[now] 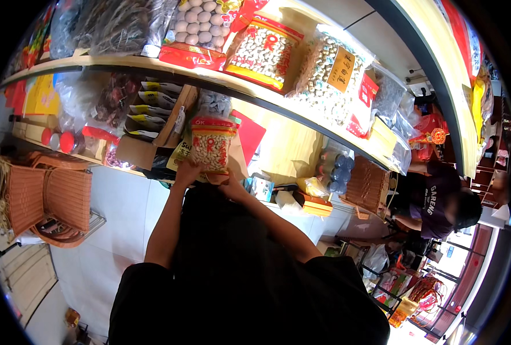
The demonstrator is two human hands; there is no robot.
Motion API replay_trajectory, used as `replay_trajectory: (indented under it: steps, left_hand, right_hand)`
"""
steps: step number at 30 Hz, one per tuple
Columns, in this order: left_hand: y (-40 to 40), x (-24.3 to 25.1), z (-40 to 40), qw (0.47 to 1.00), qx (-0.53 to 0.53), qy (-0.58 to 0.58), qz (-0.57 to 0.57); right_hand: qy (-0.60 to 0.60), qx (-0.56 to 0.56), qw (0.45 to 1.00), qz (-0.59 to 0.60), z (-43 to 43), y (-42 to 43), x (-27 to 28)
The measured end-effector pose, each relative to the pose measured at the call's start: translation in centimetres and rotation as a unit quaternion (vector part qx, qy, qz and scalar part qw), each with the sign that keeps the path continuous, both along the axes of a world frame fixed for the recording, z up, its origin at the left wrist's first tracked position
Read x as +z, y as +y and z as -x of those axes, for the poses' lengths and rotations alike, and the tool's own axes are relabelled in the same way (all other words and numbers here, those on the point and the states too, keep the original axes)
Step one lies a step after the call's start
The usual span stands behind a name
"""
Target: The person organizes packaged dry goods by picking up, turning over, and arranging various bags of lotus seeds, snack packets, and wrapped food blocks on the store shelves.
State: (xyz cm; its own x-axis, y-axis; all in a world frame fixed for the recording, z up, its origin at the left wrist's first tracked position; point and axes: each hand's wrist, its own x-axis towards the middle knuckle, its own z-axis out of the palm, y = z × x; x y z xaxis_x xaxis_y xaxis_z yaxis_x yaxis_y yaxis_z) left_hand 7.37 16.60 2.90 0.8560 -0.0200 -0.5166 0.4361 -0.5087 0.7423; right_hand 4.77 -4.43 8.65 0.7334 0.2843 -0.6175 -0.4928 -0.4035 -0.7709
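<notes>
A clear plastic bag of pale nuts (211, 148) with red and yellow trim stands upright in front of me, over the lower shelf. My left hand (189, 173) grips its lower left corner. Its lower right corner is in my right hand (234, 188), whose fingertips are partly hidden. Brown cardboard (237, 157) shows behind the bag on the right, and a yellowish pouch with writing (177, 154) lies close to my left hand. Left of the bag, an open cardboard box (175, 123) holds several black-and-yellow packets (152, 97).
On the upper shelf (255, 110) lie a similar nut bag (262, 51) and a larger clear bag (331, 73). Bottles (339, 172) and an orange box (317, 206) sit to the right. A wicker chair (50, 198) stands at left; another person (439, 202) is at right.
</notes>
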Motion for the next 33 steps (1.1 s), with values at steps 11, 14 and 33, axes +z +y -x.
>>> replay_trajectory:
  steps: [11, 14, 33]
  left_hand:
    - [1.1, -1.3, 2.3, 0.942, 0.131, 0.201, 0.235]
    - [0.6, 0.7, 1.9, 0.950, 0.088, 0.223, 0.203]
    - [-0.1, 10.1, 1.7, 0.980, -0.190, -0.042, 0.050]
  right_hand:
    - [-0.021, 0.015, 0.997, -0.070, -3.0, 0.2, 12.6]
    - [-0.129, -0.003, 0.989, 0.068, -2.0, -0.8, 6.4]
    - [-0.099, 0.149, 0.984, 0.016, -1.3, -2.1, 3.6]
